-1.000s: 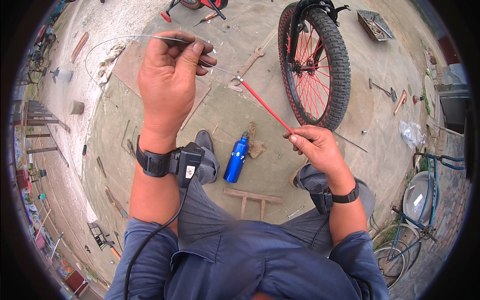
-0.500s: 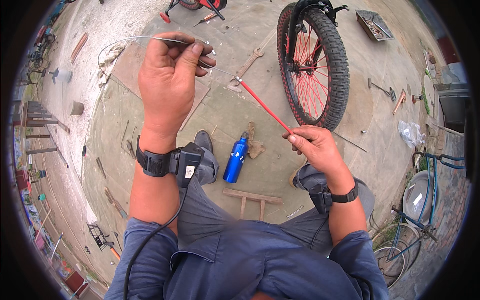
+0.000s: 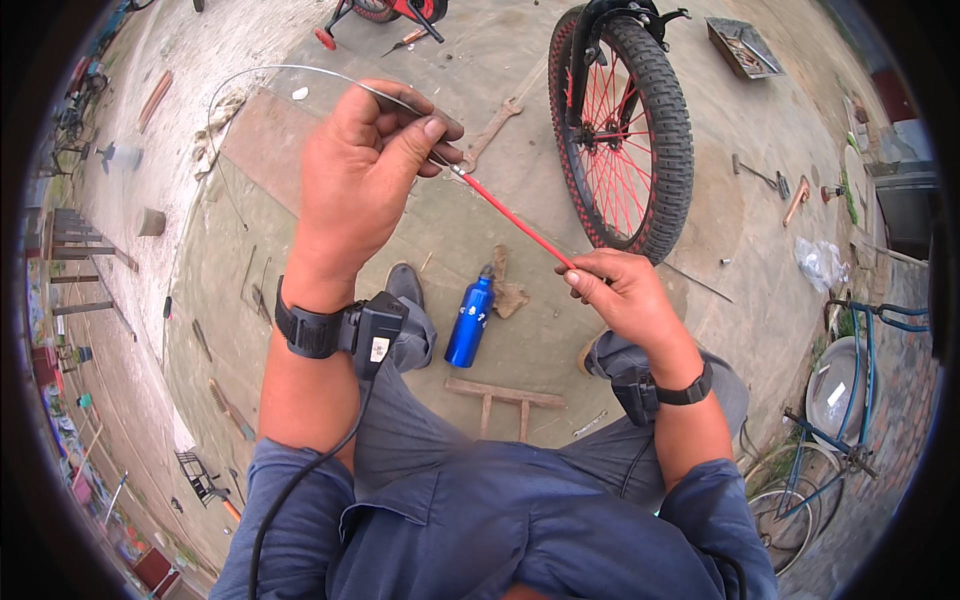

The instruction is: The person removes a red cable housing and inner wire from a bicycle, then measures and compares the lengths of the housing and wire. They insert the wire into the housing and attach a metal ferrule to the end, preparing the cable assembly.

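Observation:
My left hand (image 3: 370,160) pinches a thin grey bicycle cable (image 3: 285,67) between thumb and fingers. Its loose length loops up and over to the left, and the end hangs down. From the same hand the wire runs into the metal-capped end of a red cable housing (image 3: 515,223), close beside my fingertips. The housing's other end sits in the closed fingers of my right hand (image 3: 625,290), which hide it. Beyond my right hand stands a bicycle wheel (image 3: 622,135) with red spokes and a knobby black tyre, mounted in a black fork.
On the ground between my feet lie a blue bottle (image 3: 469,325) and a small wooden frame (image 3: 505,393). A large wrench (image 3: 490,130) is behind my left hand. A hammer (image 3: 757,172), a plastic bag (image 3: 820,263) and a tool tray (image 3: 743,48) are at the right.
My left hand has slid right and slightly down to the capped end of the red housing, so less bare wire shows between them. My right hand has shifted slightly left.

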A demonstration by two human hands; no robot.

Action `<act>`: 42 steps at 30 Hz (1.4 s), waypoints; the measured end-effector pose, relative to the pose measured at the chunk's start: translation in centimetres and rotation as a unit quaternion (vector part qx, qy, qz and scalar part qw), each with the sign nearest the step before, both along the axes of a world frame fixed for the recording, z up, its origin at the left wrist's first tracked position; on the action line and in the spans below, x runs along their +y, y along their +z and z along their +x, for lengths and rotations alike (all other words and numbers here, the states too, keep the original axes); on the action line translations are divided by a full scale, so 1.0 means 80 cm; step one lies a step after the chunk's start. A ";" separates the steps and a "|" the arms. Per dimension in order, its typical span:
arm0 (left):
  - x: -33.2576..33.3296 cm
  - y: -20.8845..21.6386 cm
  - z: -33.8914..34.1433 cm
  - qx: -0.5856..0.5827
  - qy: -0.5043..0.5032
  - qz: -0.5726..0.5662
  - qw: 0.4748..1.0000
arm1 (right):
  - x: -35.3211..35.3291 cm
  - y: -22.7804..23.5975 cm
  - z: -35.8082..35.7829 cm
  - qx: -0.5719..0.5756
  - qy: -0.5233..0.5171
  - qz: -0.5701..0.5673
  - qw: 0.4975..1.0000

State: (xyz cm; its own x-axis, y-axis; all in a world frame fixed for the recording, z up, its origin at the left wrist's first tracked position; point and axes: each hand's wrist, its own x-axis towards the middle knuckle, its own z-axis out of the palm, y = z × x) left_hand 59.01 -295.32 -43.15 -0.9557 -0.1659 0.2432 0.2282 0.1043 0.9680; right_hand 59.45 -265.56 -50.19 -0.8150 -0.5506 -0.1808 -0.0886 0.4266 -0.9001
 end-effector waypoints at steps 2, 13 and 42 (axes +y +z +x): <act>0.006 -0.003 0.000 -0.011 -0.022 0.030 0.999 | -0.004 0.002 -0.001 0.021 0.005 0.008 1.000; 0.076 -0.030 0.016 -0.081 -0.188 0.167 0.964 | -0.044 0.034 0.014 -0.210 -0.064 -0.281 0.934; 0.085 -0.015 0.029 -0.116 -0.174 0.090 0.974 | -0.024 0.063 0.002 -0.095 -0.120 -0.238 0.959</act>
